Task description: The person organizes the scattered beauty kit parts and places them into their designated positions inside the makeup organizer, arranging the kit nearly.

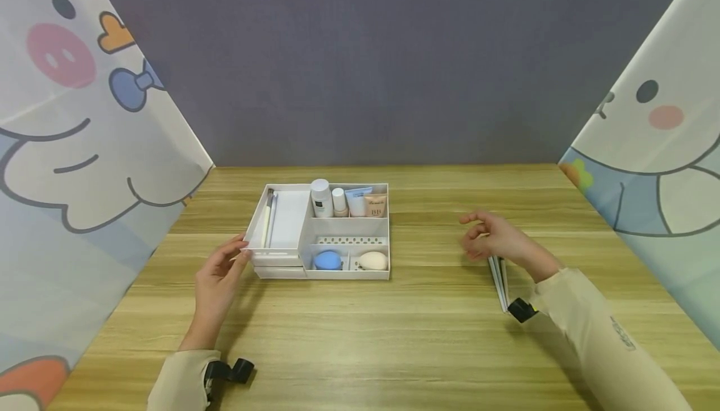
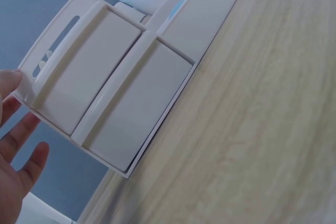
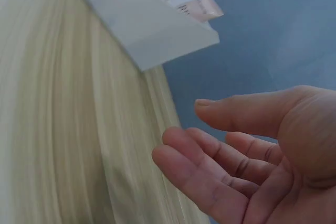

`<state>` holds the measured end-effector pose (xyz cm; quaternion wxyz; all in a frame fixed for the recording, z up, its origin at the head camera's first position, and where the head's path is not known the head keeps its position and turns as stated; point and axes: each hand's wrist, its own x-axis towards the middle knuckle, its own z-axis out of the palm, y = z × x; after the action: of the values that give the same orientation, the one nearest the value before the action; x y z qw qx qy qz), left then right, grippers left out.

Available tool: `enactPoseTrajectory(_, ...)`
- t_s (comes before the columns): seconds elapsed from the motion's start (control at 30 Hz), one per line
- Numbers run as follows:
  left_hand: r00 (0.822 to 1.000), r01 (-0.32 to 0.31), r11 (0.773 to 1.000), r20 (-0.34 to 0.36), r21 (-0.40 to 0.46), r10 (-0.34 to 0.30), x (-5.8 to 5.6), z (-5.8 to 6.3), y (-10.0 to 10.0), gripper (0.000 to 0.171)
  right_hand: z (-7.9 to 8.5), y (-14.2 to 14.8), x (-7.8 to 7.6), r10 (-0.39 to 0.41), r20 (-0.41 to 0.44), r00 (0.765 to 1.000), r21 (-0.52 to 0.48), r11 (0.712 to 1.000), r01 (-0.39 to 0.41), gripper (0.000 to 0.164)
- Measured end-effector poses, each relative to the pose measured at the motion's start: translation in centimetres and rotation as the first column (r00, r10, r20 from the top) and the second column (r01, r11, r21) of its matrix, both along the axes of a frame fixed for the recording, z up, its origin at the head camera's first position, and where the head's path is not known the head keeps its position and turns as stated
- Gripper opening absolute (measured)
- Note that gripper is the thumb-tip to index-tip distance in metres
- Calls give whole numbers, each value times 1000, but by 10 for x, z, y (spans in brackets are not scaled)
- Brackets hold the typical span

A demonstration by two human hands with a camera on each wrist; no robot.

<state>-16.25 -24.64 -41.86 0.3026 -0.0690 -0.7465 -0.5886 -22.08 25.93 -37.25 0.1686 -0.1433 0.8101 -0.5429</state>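
Observation:
A white desktop organizer (image 1: 350,227) stands on the table. My left hand (image 1: 218,280) holds its front left corner, with the thumb (image 2: 9,81) at the front edge and fingers along the side. Two closed drawers (image 2: 139,103) show below its top tray. Inside that tray lie slim sticks like brushes or pencils (image 1: 267,220). A white bottle (image 1: 322,198), a smaller bottle, a blue tube and a BB cream tube (image 1: 375,205) stand in the back compartment. A blue makeup sponge (image 1: 328,260) and a cream one (image 1: 373,261) sit in front. My right hand (image 1: 495,239) hovers empty, its fingers loosely bent.
Several thin sticks (image 1: 497,283) lie on the wooden table (image 1: 360,336) under my right hand and wrist, partly hidden. A dark grey panel (image 1: 371,67) rises behind the table. Cartoon-printed cloths (image 1: 84,117) hang on both sides.

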Motion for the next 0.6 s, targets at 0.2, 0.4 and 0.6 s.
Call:
enactPoseTrajectory(0.2, 1000, -3, 1000, 1, -15, 3, 1, 0, 0, 17, 0, 6, 7, -10, -23, 1000, 135, 991, 13, 65)
enactPoseTrajectory(0.4, 1000, -11, 1000, 23, -17, 11, 1, 0, 0, 17, -2, 13, 12, -28, -63, 998, 259, 965, 44, 64)
enactPoseTrajectory(0.6, 1000, -13, 1000, 28, -17, 14, 0, 0, 0, 17, -5, 18, 17, -51, -80, 996, 344, 936, 75, 62)
